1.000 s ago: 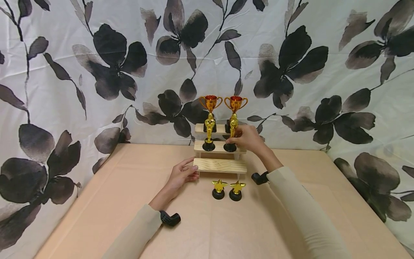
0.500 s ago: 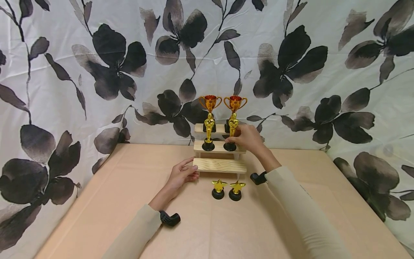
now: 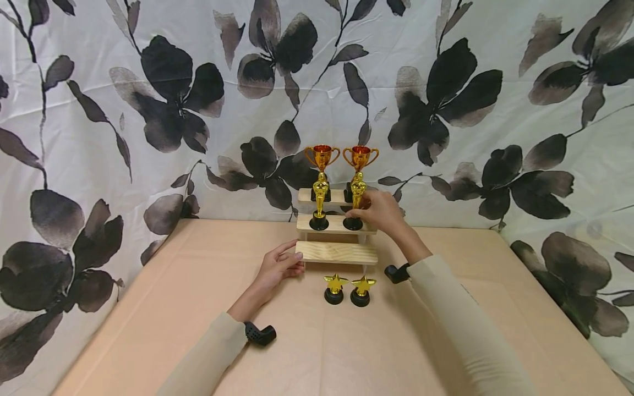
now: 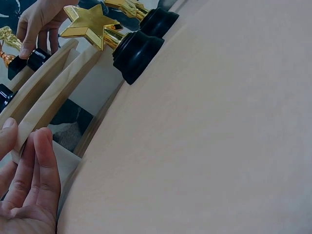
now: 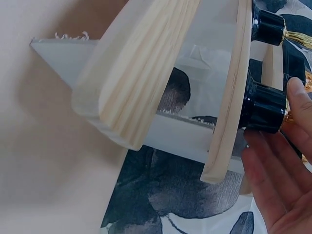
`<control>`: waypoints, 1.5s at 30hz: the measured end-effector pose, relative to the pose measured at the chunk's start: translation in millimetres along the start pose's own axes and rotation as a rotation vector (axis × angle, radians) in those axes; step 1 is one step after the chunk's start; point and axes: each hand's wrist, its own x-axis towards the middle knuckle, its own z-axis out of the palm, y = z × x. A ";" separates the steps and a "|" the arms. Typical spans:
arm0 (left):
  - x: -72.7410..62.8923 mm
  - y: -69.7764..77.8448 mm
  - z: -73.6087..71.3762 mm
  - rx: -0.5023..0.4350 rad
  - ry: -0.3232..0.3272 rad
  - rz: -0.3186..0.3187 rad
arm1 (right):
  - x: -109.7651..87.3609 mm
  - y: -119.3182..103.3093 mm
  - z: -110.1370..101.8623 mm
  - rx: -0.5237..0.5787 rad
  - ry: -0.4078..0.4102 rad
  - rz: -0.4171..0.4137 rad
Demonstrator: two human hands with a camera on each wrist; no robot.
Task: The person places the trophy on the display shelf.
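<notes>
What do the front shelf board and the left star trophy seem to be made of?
Front shelf board: wood, apparently smooth and matt; pale grain lines show.
Left star trophy: probably plastic, though metal is possible; its star has a shiny gold finish with bright facets, and its base is glossy black with soft highlights.

"Where does the head view look from?"
"High, set back, facing forward and down; the three-tiered pale wooden stand point(image 3: 337, 253) sits mid-frame."
"And the wrist views?"
"Both close and tilted; left from the stand's left end, right from its right; they share its tiers and the bare right hand point(image 3: 382, 212)."
</notes>
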 end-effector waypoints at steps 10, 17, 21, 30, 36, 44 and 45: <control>0.3 0.7 0.8 -0.009 0.009 -0.010 | -13.0 11.0 -9.1 0.081 0.003 -0.003; -0.6 1.2 0.6 -0.011 0.009 -0.012 | -26.3 17.1 -15.4 0.109 0.013 0.001; -1.1 2.1 0.6 -0.009 0.013 -0.012 | -34.9 20.1 -19.1 0.125 0.014 0.018; -0.6 2.1 1.8 -0.008 0.018 -0.016 | -59.7 25.5 -22.9 0.243 -0.048 0.022; -0.5 1.0 1.3 -0.010 0.007 -0.007 | -77.1 27.1 -21.6 0.329 -0.071 0.024; -1.6 2.5 2.1 -0.023 -0.003 -0.002 | -94.8 32.4 -17.4 0.476 -0.130 0.002; -1.8 2.7 2.0 -0.023 -0.005 -0.001 | -96.3 33.4 -16.4 0.496 -0.139 -0.005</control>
